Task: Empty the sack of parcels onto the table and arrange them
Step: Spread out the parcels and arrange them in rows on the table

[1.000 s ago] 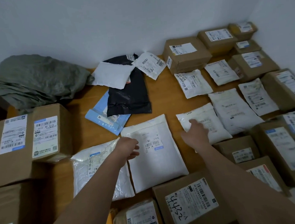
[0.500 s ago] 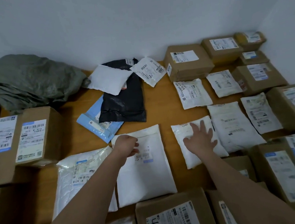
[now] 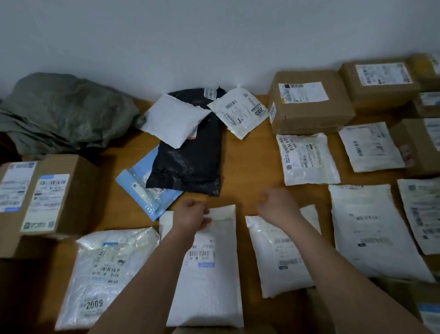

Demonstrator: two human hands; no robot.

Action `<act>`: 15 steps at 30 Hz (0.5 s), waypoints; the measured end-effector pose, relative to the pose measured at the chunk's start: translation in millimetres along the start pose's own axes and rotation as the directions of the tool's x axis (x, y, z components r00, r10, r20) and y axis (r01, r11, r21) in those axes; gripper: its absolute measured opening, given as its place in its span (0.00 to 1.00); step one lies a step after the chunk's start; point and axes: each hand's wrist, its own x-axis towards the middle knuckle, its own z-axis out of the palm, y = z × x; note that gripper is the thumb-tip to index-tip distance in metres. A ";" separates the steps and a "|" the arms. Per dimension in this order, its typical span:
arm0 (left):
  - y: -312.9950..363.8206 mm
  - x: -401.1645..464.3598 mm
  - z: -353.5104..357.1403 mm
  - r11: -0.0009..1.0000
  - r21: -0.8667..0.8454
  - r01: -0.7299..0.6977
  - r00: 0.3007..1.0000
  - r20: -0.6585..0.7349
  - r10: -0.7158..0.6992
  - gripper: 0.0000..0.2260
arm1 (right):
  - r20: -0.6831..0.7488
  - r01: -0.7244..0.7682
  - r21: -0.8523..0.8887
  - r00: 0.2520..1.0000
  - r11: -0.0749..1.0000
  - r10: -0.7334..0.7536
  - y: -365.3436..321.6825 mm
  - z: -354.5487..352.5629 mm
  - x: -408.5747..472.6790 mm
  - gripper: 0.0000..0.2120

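A: L hand (image 3: 191, 214)?
B: Fingers curled, pinching the top edge of the tall white padded mailer (image 3: 208, 287) w/ barcode label; the mailer lies flat, running back under the forearm.
A: R hand (image 3: 276, 201)?
B: Loose fist, gripping nothing, over the top edge of the smaller white poly mailer (image 3: 282, 257). Can't tell if it touches.
A: Around them?
B: Crinkled white bag marked 2009 (image 3: 108, 275) just left of the tall mailer. Ahead on the wooden surface (image 3: 250, 164): black plastic mailer (image 3: 191, 161) overlapping a light blue envelope (image 3: 146, 189), plain white pouch (image 3: 169, 120) on its top. Right side: rows of white labelled bags and brown cardboard boxes (image 3: 311, 103). Crumpled grey-green woven sack (image 3: 62, 114) at far left by the wall, big box (image 3: 33, 199) in front of it.
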 end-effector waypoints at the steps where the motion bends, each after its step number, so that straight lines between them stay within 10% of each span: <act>1: 3.1 1.3 -0.1 0.999 -0.033 -0.001 1.000 -0.027 0.000 0.06 | 0.041 0.028 0.083 0.999 0.996 -0.032 -5.1 0.8 2.6 0.16; 8: 22.8 24.6 -2.9 0.931 -0.353 0.096 0.981 -0.126 -0.149 0.09 | 0.341 -0.224 0.481 0.939 0.848 0.054 -3.1 12.1 20.6 0.17; 15: 32.6 51.5 7.3 0.762 -0.632 0.143 0.974 -0.048 -0.222 0.11 | 0.358 -0.186 0.325 0.932 0.927 0.061 -3.6 23.9 46.5 0.11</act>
